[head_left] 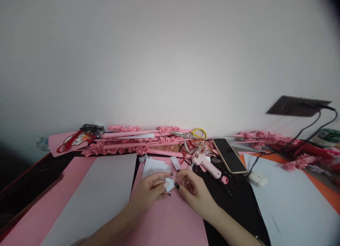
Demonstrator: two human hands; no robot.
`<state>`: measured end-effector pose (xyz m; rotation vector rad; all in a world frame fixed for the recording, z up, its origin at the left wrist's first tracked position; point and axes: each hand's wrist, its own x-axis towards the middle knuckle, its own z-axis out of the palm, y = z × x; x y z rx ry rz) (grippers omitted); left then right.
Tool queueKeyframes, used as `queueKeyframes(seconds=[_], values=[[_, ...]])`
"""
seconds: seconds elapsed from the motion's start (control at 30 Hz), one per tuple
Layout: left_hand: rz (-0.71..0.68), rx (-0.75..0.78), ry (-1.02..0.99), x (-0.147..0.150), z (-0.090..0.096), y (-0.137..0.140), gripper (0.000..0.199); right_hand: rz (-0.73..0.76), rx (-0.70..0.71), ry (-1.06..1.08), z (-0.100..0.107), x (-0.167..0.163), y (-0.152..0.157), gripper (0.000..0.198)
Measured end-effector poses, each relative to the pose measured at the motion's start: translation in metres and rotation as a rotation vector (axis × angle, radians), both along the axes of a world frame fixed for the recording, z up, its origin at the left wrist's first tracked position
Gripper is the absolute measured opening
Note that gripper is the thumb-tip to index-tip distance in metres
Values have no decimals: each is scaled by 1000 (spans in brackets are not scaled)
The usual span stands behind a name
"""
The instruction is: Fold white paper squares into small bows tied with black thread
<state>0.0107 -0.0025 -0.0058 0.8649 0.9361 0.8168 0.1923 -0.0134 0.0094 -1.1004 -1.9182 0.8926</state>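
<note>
We see one pink plastic glue gun [209,167], one black-screened phone [230,156]. Our left hand [148,190] pinches one creased white paper piece [169,185] over pink paper [170,223]; our right hand [196,191] curls beside it, grip unclear.

The left hand [148,187] is hiding part of the small white paper [170,185]; the bottom edge is cutting off both forearms [113,223], the right edge the green container [328,137].

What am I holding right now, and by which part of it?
A small folded white paper: your left hand pinches its left side between thumb and fingers. Your right hand is at the paper's right edge; whether it grips is unclear.
</note>
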Motion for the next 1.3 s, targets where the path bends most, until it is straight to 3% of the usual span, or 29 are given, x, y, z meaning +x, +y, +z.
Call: queueKeyframes(seconds=[0.13,0.43,0.73,0.97,1.3], values=[[-20,74,38,0,-2,0,39,21,-133,17,-4,-1,1,13],[-44,217,147,2,-6,1,32,36,-171,-54,-9,4,3,11],[-54,93,78,1,-3,-3,43,6,-108,-49,-7,1,4,13],[-142,144,102,1,6,-3,32,47,-125,-45,-5,2,2,12],[-196,195,183,4,8,-8,27,33,-34,-112,-6,3,4,16]])
